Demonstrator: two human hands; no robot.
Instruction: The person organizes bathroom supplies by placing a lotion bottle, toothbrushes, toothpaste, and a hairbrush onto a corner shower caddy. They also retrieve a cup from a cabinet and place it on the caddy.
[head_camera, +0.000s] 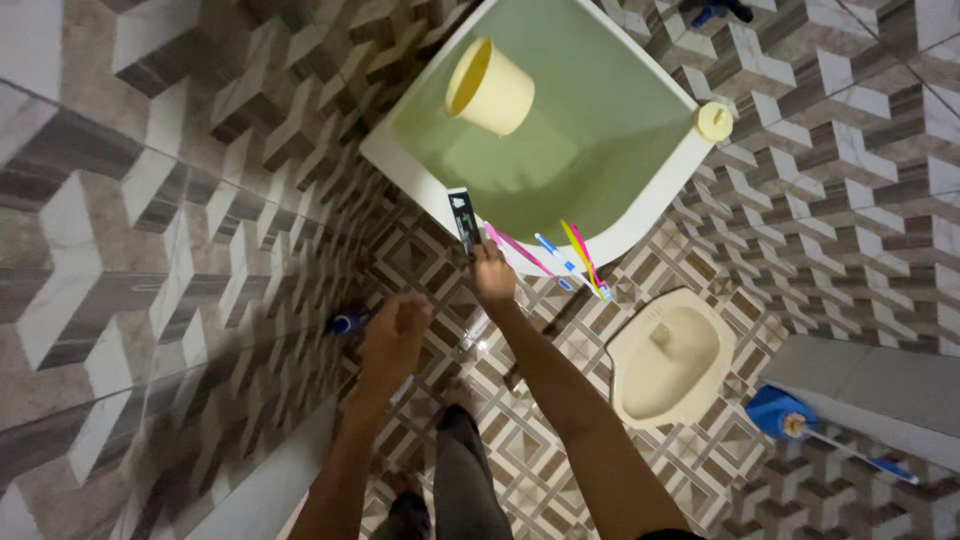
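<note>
Overhead, we look down on a patterned tile floor (560, 480) and, against it, a white-rimmed water basin (400, 165) filled with greenish water. A pale yellow scoop (492, 92) floats in that water, and a small round yellow cap (714, 121) sits on the far corner of the rim. To the right lies a cream squat toilet (668, 362), with a blue brush (785, 415) beyond it.

Our right hand (492, 275) is the nearer one to the basin: its fingers are closed round the lower end of a dark tube (463, 217), whose long axis runs away from the fingers, up and slightly left, its far end over the basin rim. Several toothbrushes (575, 255), pink, blue and yellow, lie slanted across the rim just right of that hand.

Our left hand (393, 335) hangs lower and further from the basin, holding nothing, fingers loosely curled.
</note>
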